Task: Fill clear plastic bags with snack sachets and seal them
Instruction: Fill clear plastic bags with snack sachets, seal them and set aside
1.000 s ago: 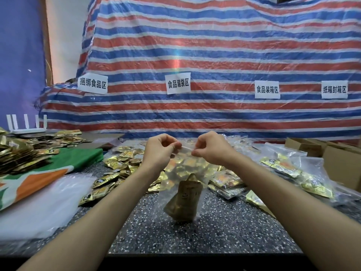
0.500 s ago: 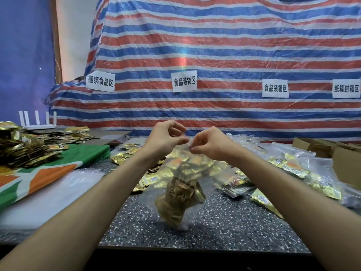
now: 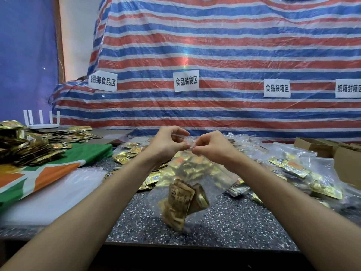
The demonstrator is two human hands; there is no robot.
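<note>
A clear plastic bag (image 3: 213, 184) hangs in the air above the speckled table (image 3: 224, 227). Gold snack sachets (image 3: 181, 204) lie bunched at its bottom. My left hand (image 3: 168, 145) pinches the bag's top edge between thumb and fingertips. My right hand (image 3: 211, 147) pinches the same edge right beside it, the fingertips of both hands nearly touching. Loose gold sachets (image 3: 127, 155) are scattered on the table behind the bag.
A heap of gold sachets (image 3: 25, 147) sits on a green, orange and white sheet (image 3: 48, 173) at the left. Flat empty clear bags (image 3: 58, 190) lie in front of it. Filled bags (image 3: 304, 173) and cardboard boxes (image 3: 345, 163) are at the right. A striped tarp (image 3: 214, 65) hangs behind.
My hands have drawn closer together along the bag's top edge. The bag has swung and tilted, and the sachets inside have shifted.
</note>
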